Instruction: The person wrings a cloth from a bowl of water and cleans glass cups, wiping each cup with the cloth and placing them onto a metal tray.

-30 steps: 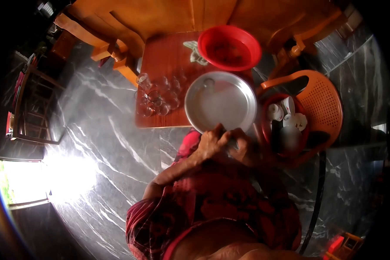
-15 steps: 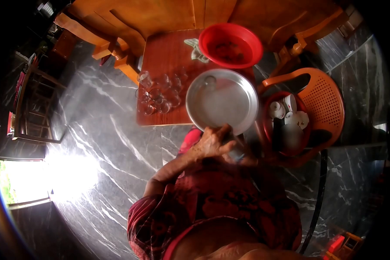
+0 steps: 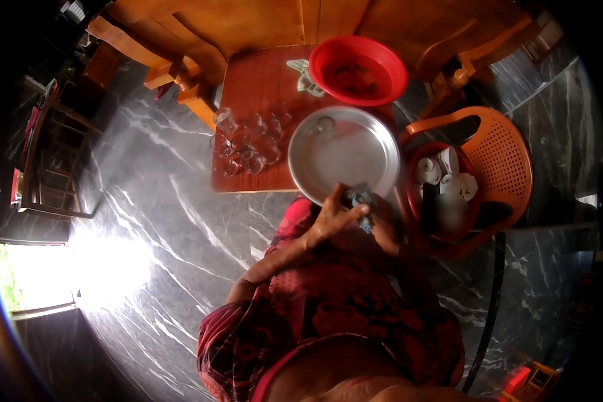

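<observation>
My left hand (image 3: pixel 335 218) is closed on one side of a small bluish-grey cloth (image 3: pixel 362 201), just past the near rim of a round metal tray (image 3: pixel 301 177). Against the cloth's other side, my right hand (image 3: pixel 385 228) is closed too, its fingers partly blurred. Whether something else is inside the cloth cannot be made out. A single clear glass (image 3: pixel 325 126) stands in the tray near its far left rim. Several clear glasses (image 3: pixel 248 159) are grouped on the red-brown table (image 3: pixel 254 77) left of the tray.
A red basin (image 3: pixel 315 63) with something dark in it sits at the table's back, beside a pale green cloth (image 3: pixel 306 79). On the right, an orange plastic chair (image 3: pixel 499 154) holds a red tub (image 3: pixel 476 214) with white cups (image 3: pixel 449 161). A wooden bench (image 3: pixel 261 23) stands behind.
My hands have shifted slightly and turned around each other at the tray's near rim. The bluish cloth between them shows more clearly now. The tray and glasses stay in place.
</observation>
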Action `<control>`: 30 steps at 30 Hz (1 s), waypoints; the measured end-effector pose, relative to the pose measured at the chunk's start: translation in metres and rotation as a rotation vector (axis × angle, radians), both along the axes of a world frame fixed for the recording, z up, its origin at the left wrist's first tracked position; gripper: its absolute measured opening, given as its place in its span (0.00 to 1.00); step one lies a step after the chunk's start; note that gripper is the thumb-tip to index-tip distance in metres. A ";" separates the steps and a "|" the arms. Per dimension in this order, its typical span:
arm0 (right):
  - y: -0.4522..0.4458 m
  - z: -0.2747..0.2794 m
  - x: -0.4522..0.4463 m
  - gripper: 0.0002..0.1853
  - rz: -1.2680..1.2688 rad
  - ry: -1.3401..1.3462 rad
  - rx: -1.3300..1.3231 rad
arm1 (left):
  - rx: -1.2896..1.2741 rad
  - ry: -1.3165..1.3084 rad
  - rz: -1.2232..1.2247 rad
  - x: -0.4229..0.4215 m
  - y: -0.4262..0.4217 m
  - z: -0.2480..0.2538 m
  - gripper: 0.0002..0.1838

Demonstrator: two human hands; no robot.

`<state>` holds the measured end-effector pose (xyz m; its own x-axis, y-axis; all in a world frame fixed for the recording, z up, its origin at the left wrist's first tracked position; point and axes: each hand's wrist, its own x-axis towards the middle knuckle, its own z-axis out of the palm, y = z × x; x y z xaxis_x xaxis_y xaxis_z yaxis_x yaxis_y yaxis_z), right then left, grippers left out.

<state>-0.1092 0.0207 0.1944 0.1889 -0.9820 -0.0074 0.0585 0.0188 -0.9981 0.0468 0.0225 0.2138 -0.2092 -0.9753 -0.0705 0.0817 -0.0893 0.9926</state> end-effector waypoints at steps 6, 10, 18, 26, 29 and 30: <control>0.001 0.018 0.005 0.11 -0.027 0.296 -0.085 | 0.187 0.414 0.059 0.002 -0.003 -0.002 0.21; 0.001 0.036 0.006 0.10 -0.061 0.344 -0.122 | 0.225 0.597 0.119 0.007 -0.008 -0.011 0.13; 0.004 0.070 -0.002 0.09 0.007 0.121 0.115 | 0.179 0.750 0.212 0.005 -0.012 -0.010 0.19; -0.005 0.069 -0.026 0.08 -0.090 -0.304 0.276 | 0.158 0.737 0.314 0.034 -0.024 -0.016 0.14; -0.014 0.072 -0.029 0.09 -0.338 -0.249 0.066 | 0.106 0.703 0.301 0.044 -0.029 -0.024 0.16; -0.019 0.063 -0.033 0.09 -0.401 -0.203 -0.031 | 0.106 0.703 0.301 0.042 -0.028 -0.023 0.16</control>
